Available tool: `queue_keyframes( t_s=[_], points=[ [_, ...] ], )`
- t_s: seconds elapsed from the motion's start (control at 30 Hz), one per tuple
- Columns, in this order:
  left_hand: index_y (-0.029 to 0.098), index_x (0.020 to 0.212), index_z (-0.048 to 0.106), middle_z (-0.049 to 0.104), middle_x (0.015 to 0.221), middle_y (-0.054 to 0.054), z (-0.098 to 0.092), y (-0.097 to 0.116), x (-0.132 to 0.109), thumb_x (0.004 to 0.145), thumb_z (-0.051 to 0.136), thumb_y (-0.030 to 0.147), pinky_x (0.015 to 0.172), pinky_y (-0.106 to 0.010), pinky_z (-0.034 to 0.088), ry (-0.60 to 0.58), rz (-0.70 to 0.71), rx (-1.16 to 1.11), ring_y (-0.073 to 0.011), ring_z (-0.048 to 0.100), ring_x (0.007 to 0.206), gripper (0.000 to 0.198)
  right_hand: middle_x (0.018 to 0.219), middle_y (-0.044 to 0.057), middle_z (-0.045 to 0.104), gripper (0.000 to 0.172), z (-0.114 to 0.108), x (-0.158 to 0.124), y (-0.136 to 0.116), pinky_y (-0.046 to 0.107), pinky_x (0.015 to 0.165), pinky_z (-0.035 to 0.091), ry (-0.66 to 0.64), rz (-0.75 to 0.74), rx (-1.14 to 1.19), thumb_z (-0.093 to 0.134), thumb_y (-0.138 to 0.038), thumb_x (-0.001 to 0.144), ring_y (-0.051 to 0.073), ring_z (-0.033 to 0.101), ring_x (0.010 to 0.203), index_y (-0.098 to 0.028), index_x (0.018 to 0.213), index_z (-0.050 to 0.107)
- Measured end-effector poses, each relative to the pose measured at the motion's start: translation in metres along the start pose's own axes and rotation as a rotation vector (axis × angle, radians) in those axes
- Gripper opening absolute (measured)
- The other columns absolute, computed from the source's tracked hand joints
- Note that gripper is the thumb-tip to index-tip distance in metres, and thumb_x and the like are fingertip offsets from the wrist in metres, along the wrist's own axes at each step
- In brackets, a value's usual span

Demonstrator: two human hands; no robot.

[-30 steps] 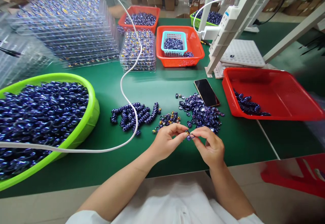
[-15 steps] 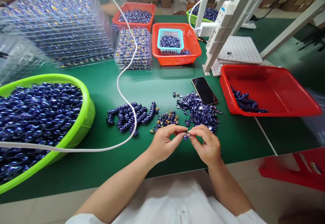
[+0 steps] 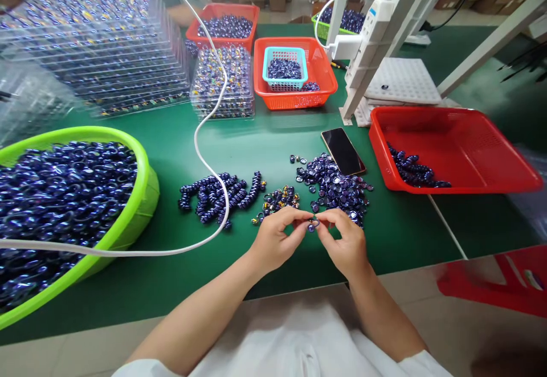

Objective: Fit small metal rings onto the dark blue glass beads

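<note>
Fingertip hold on a small dark-blue ring piece (image 3: 311, 227) leaves little margin for a slip

The left hand (image 3: 277, 240) and right hand (image 3: 345, 244) meet, thumbs and forefingers pinched on the ring piece between them, above the near part of the green tabletop (image 3: 260, 138). Exactly which part each one grips is too small to tell.

The likeliest mishap is a slip: the piece looks glossy and rounded, and uneven pressure could make it pop out. Just beyond lie the pile of dark-blue caps (image 3: 337, 189) and the pile of gold-and-blue parts (image 3: 282, 199); a dropped piece could get lost among similar shapes. These piles lie close together, so a brushing finger might mix them.

The smartphone (image 3: 343, 150) lies against the cap pile, and nudging it would probably scatter caps. To the left, the white cable (image 3: 149, 253) loops past the rows of stacked rings (image 3: 217, 192) and crosses the rim of the lime-green basket (image 3: 149, 200). Should a forearm snag it, the rows could be dragged apart.
</note>
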State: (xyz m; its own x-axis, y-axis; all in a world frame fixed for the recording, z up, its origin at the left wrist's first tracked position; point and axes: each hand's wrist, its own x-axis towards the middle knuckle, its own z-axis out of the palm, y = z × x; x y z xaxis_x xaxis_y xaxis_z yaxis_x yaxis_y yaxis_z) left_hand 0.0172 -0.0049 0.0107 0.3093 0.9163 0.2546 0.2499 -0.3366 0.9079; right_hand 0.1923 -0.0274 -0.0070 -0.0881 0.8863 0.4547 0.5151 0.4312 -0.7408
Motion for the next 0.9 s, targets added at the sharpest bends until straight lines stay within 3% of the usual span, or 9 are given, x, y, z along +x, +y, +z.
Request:
queue_keyframes(
  t_s=[0.2, 0.6, 0.77, 0.9],
  points=[
    [0.015, 0.097, 0.072, 0.073, 0.082, -0.008, 0.002, 0.001, -0.002, 0.087, 0.061, 0.014, 0.067, -0.028, 0.051, 0.005, 0.008, 0.019, -0.0166, 0.065, 0.073, 0.015, 0.079, -0.002, 0.064, 0.012, -0.003, 0.002, -0.006, 0.025, 0.065, 0.048, -0.030, 0.108, 0.101, 0.059, -0.011, 0.086, 0.012, 0.059, 0.068, -0.022, 0.090, 0.063],
    [0.013, 0.091, 0.072, 0.067, 0.072, -0.006, 0.009, -0.003, -0.003, 0.087, 0.060, 0.014, 0.064, -0.026, 0.047, -0.022, 0.014, 0.059, -0.0152, 0.061, 0.067, 0.013, 0.070, -0.003, 0.060, 0.009, 0.001, -0.002, -0.005, 0.025, 0.059, 0.043, -0.071, 0.269, 0.038, 0.058, -0.014, 0.084, 0.013, 0.053, 0.061, -0.020, 0.083, 0.063],
    [0.015, 0.091, 0.073, 0.071, 0.077, -0.006, 0.005, -0.004, -0.002, 0.086, 0.061, 0.017, 0.066, -0.027, 0.050, -0.016, -0.079, 0.033, -0.0159, 0.064, 0.069, 0.013, 0.083, 0.000, 0.066, 0.013, -0.017, 0.009, -0.002, 0.026, 0.066, 0.046, -0.224, 0.165, 0.023, 0.056, -0.016, 0.090, 0.015, 0.060, 0.074, -0.022, 0.092, 0.067],
    [0.015, 0.092, 0.072, 0.074, 0.083, -0.006, 0.001, -0.008, -0.001, 0.085, 0.063, 0.019, 0.070, -0.028, 0.053, 0.079, -0.156, -0.006, -0.0168, 0.067, 0.072, 0.012, 0.094, 0.005, 0.068, 0.015, -0.030, 0.026, 0.004, 0.034, 0.085, 0.047, -0.263, 0.049, -0.231, 0.055, -0.018, 0.094, 0.020, 0.061, 0.091, -0.021, 0.100, 0.068]
  ],
)
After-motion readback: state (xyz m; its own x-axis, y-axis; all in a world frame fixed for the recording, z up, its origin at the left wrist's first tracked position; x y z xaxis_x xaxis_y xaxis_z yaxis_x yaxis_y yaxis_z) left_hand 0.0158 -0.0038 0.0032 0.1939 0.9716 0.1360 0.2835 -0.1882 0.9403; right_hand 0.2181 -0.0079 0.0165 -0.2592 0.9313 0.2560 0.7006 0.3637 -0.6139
